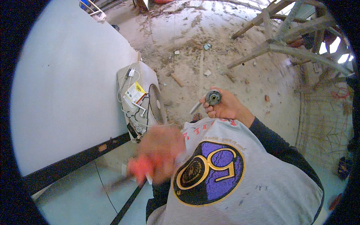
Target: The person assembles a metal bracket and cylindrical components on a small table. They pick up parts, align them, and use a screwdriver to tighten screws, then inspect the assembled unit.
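Note:
My right hand (229, 107) is closed around a lever door handle; its round dark back plate (213, 97) faces up, and a silver lever (195, 108) sticks out to the left. My left hand (165, 152), smeared by motion, is closed on a red-handled tool (139, 167). A dark, blurred shaft points from the red handle toward the lower left; its exact kind cannot be made out. Beyond the left hand, a white box fan (156, 103) carries a second silver L-shaped handle (140, 108), a yellow, red and white package (135, 93) and a white plug (131, 72) with cord.
A large white panel (71, 78) fills the left side, with a black strip (75, 161) along its near edge. Wooden trestle legs (270, 45) stand at the far right. Rubble and a wood piece (176, 80) litter the dusty floor (187, 67).

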Tool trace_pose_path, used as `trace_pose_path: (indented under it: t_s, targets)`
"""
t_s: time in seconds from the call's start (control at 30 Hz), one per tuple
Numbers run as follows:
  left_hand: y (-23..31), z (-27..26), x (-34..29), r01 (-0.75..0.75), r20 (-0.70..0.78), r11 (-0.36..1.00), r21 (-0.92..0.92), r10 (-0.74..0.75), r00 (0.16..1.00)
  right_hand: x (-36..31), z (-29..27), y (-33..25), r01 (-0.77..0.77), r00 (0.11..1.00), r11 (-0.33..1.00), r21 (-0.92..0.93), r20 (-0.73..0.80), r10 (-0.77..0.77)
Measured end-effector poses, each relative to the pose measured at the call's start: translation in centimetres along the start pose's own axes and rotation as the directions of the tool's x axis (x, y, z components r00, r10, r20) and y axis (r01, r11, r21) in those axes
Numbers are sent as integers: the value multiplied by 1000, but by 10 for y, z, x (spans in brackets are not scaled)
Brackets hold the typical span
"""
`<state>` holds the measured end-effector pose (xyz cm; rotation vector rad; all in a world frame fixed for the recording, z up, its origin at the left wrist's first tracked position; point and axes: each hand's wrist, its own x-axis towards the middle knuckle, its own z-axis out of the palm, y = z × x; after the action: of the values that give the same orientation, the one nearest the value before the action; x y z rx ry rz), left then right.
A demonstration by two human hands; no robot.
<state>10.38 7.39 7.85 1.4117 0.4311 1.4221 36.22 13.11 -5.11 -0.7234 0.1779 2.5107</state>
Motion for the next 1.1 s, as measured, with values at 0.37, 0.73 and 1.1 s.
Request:
trace_pose_path:
  t_s: [0.37, 0.73, 1.1]
  targets:
    - [-136, -10, -50, 772, -80, 503, -389, -853, 515, 7, 7, 2, -103, 993, 981, -162, -75, 92]
    - [-153, -26, -67, 819, -44, 375, -433, -917, 397, -5, 25, 11, 254, 792, 324, -911, 4, -610]
    - [-155, -20, -72, 819, -149, 410, -401, -912, 383, 17, 44, 20, 173, 508, -556, -813, 557, -657]
